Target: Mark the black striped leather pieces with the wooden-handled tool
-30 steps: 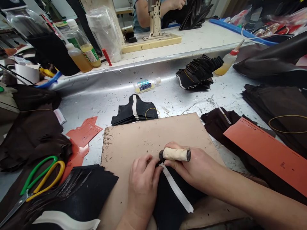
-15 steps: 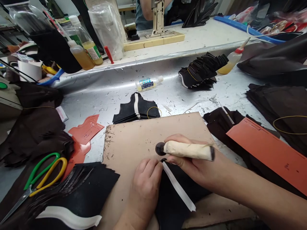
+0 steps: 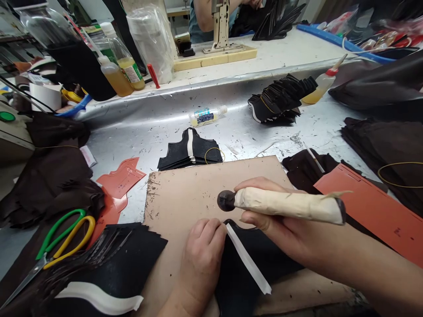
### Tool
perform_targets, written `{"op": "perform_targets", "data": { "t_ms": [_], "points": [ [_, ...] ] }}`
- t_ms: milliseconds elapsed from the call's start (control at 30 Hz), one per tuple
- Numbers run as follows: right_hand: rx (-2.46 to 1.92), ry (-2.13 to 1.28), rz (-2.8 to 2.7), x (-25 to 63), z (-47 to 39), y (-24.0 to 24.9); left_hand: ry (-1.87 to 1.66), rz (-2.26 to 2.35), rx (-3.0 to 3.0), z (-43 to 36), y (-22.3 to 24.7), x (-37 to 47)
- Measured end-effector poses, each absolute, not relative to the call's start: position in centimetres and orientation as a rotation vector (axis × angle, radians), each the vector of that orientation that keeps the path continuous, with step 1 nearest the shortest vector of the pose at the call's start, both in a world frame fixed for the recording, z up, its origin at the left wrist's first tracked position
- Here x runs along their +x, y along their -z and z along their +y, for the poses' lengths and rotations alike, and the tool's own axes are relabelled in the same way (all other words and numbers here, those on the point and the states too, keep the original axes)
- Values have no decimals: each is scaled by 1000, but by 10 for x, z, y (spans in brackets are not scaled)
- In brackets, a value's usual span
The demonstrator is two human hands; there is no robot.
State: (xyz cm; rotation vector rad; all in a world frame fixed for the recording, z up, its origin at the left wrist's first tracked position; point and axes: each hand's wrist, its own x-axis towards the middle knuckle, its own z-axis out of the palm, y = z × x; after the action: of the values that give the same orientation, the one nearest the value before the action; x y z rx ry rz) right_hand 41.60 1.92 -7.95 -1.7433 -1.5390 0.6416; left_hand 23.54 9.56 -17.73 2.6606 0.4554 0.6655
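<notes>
My right hand (image 3: pixel 280 229) is closed around a hammer (image 3: pixel 287 203), which has a dark round head and a handle wrapped in pale tape. The hammer's head hangs over the tan board, just above the top edge of a black leather piece (image 3: pixel 244 255). A white tape strip (image 3: pixel 247 259) runs slantwise down that piece. My left hand (image 3: pixel 203 259), fingers curled together, grips the leather's upper left edge beside the top of the strip. Under both hands lies the tan board (image 3: pixel 181 189). The underside of my left fingers is hidden.
Scissors (image 3: pixel 66 233) and stacked black pieces (image 3: pixel 132 251) lie at left, near orange templates (image 3: pixel 120 180). Beyond the board sit taped black pieces (image 3: pixel 178 149) and a small bottle (image 3: pixel 208 116). An orange sheet (image 3: pixel 373 207) rests on dark leather at right. A person (image 3: pixel 203 22) is behind.
The hammer has lifted and tilted, its handle end swinging right and closer to me. My left hand stays on the leather piece. The view has shifted slightly.
</notes>
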Motion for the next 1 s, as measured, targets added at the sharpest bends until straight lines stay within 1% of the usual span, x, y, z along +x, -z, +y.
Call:
{"op": "perform_targets", "data": {
  "t_ms": [67, 200, 267, 433, 633, 833, 1000],
  "points": [
    [-1774, -677, -1491, 412, 18, 89, -673, 463, 2660, 95, 177, 235],
    [-1988, -924, -1515, 407, 19, 112, -690, 490, 2660, 95, 178, 236],
    [-2062, -978, -1556, 406, 20, 116, -720, 551, 2635, 96, 179, 236],
    [-2080, -973, -1592, 406, 21, 115, -778, 740, 2538, 98, 183, 233],
    [-2095, -971, -1592, 407, 20, 113, -755, 607, 2573, 95, 177, 230],
    [-1874, -863, -1482, 403, 19, 108, -735, 528, 2661, 94, 173, 230],
    [-2050, -1002, -1583, 401, 22, 106, -730, 575, 2644, 93, 174, 230]
  ]
}}
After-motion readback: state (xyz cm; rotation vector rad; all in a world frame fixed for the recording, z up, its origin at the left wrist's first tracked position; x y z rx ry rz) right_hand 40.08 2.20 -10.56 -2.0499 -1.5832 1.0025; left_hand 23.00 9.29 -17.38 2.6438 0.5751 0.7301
